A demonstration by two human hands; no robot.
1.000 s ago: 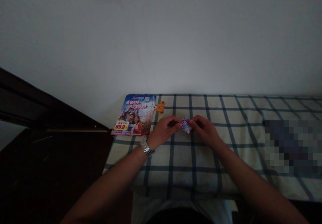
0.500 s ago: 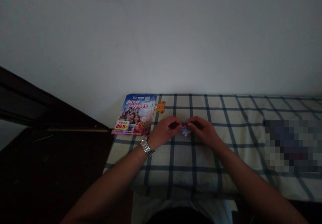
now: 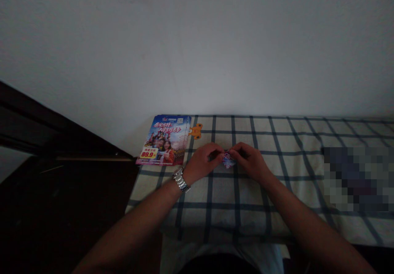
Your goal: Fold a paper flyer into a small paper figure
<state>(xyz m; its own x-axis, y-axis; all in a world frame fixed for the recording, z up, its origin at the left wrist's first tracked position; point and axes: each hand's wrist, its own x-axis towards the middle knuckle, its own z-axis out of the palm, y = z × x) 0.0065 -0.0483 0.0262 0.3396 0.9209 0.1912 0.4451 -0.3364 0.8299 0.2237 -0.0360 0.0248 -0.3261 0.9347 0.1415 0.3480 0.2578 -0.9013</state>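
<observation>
A small folded piece of printed paper (image 3: 228,161), blue, pink and white, is pinched between my two hands over the checked cloth (image 3: 221,192). My left hand (image 3: 207,159), with a silver watch (image 3: 181,179) on its wrist, grips the paper's upper left edge between thumb and fingertips. On the other side my right hand (image 3: 250,159) pinches its upper right edge. The paper's lower part hangs down to a jagged point. My fingertips cover its upper corners.
A stack of glossy printed flyers (image 3: 166,140) lies on the cloth to the left. Beside it is an orange bear-shaped figure (image 3: 196,131). A pixelated dark patch (image 3: 353,179) is at the right. The pale wall (image 3: 215,52) rises behind the table.
Both hands keep hold of the paper and have barely shifted. The paper has tilted a little, and slightly more of its printed face shows below my fingers.
</observation>
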